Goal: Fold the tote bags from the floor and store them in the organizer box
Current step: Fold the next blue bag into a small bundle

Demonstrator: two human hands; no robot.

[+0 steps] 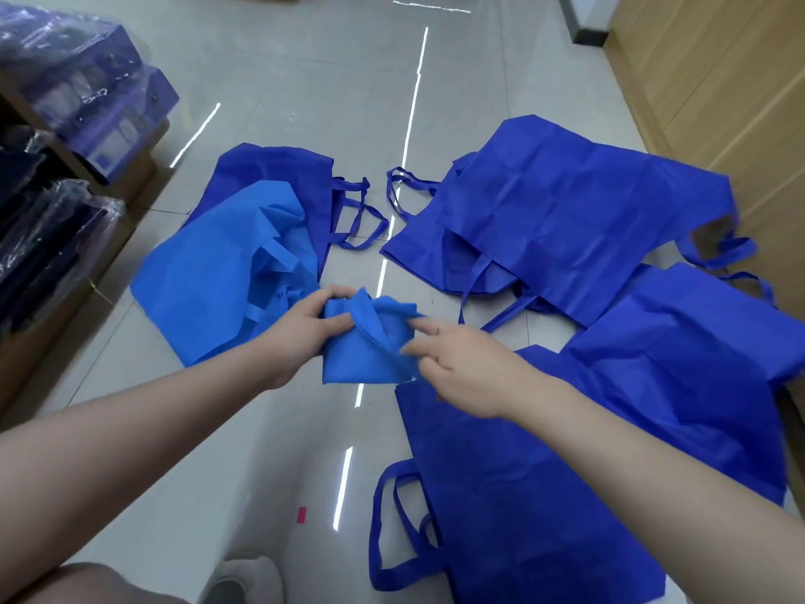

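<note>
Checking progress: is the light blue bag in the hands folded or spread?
Folded: the light blue bag is a small packet gripped by the left hand and right hand.

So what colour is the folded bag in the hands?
Light blue folded bag, clearest in the head view.

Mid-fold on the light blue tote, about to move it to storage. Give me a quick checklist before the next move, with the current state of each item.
1. Left hand grips the folded light blue tote: ok.
2. Right hand pinches the tote's loose flap: ok.
3. Fold finished and flat: not ok, a flap stands up at the middle.
4. Handles tucked inside the bundle: cannot tell.
5. Organizer box in sight for the drop: not ok, none visible in the head view.
6. Bags left on the floor: not ok, the other light blue tote and several dark blue totes lie unfolded.
</note>
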